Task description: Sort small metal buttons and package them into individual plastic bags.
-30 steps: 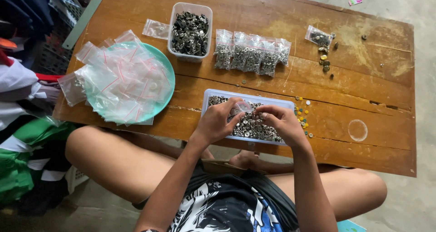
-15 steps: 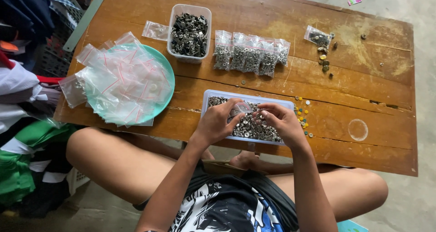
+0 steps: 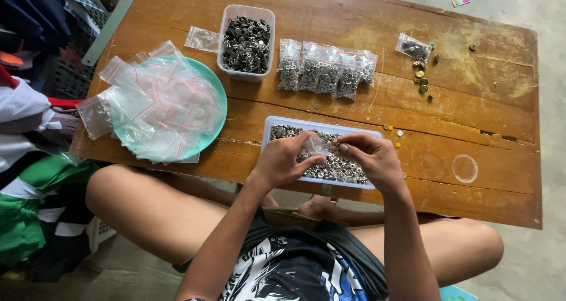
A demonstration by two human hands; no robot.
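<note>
Here, in the head view, the long clear tray [image 3: 277, 124] of small metal rings sits near the front edge of the wooden table [image 3: 483, 124], and everything else is best placed from it. The left hand [image 3: 283, 162] hovers over the tray's left half, fingers curled in, thumb and forefinger pinching the edge of a small clear bag [image 3: 315, 146]. The right hand [image 3: 371, 158] hovers over the tray's right half, its fingers bent and closed toward the same bag from the other side, fingertips touching the plastic; whether it holds a ring between them cannot be told. The small clear bag hangs between the two hands, just above the heap of rings in the tray. Behind the tray, farther from the person, lies a row of filled bags [image 3: 327, 71] packed with metal pieces, side by side and touching. Behind and to the left of the tray stands a square clear tub [image 3: 246, 38] of darker metal parts, with one flat empty bag [image 3: 202, 39] just beside it on its left. Left of the tray, a teal plate [image 3: 217, 94] carries a loose pile of empty bags [image 3: 156, 106] with red seal strips, some spilling over its rim. Behind and to the right of the tray rests one more small bag of parts [image 3: 413, 46] with a few loose pieces [image 3: 421, 83] scattered near it. Just off the tray's right end lie a few small yellow beads [image 3: 389, 127].
</note>
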